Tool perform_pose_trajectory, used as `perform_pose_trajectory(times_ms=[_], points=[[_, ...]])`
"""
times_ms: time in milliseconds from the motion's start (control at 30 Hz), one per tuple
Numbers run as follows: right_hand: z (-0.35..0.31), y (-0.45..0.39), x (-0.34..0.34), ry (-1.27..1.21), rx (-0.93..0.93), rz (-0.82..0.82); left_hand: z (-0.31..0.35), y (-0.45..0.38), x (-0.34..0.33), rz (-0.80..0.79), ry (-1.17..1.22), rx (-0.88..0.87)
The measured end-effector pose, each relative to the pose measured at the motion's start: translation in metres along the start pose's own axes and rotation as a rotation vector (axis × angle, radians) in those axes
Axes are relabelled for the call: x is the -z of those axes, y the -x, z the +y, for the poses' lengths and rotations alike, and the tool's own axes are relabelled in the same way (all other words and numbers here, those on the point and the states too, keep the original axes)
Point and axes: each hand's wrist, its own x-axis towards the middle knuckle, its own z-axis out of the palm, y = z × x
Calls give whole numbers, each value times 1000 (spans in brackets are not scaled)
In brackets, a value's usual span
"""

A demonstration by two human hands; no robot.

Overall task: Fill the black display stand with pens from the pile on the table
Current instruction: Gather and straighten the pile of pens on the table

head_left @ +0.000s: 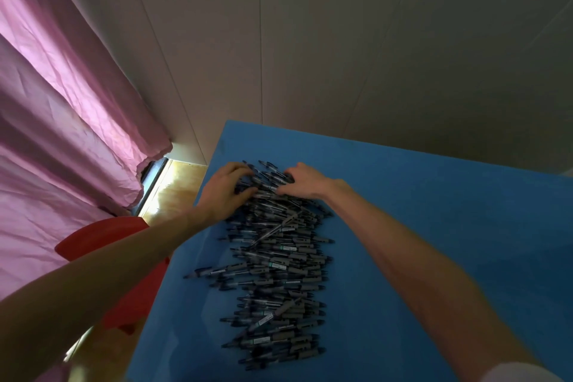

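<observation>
We start from the pile of pens (276, 260), which lies in a long heap along the middle of the blue table (434, 226), most pens lying crosswise and nearly parallel to each other. Both hands work at the far end of this heap. The left hand (224, 192) lies on the left side with its fingers curled over several pens, and the right hand (302, 181) meets it from the other side with fingers bent down on the same bunch. So each grip seems closed around pens, gathering a bundle between them, though we cannot count how many.

The black display stand is not visible in this view, so we cannot say how full it is; we judge the task is at an early point, because the pile is large.

To do this step well, we should squeeze the bundle from both sides so the pens stay parallel, and lift only what the fingers enclose. Loose pens at the edge may roll or drop.

Beside the table stand a red chair (102, 236) and a pink curtain (62, 118).
</observation>
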Motion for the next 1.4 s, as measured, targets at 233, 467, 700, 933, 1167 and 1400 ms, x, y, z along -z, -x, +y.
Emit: perform_pose_trajectory(times_ms=[233, 467, 700, 933, 1167, 1400], points=[[3, 4, 6, 107, 1, -52, -18, -3, 3, -167, -71, 305], [-9, 4, 9, 202, -21, -69, -2, 5, -8, -48, 150, 372], [-22, 5, 8, 369, 25, -29, 7, 17, -18, 78, 297, 400], [-15, 2, 9, 381, 59, -26, 2, 11, -11, 29, 282, 334], [-6, -3, 4, 264, 62, 29, -6, 11, -4, -38, 314, 310], [-8, -5, -2, 364, 118, 95, 4, 7, -12, -24, 305, 245]])
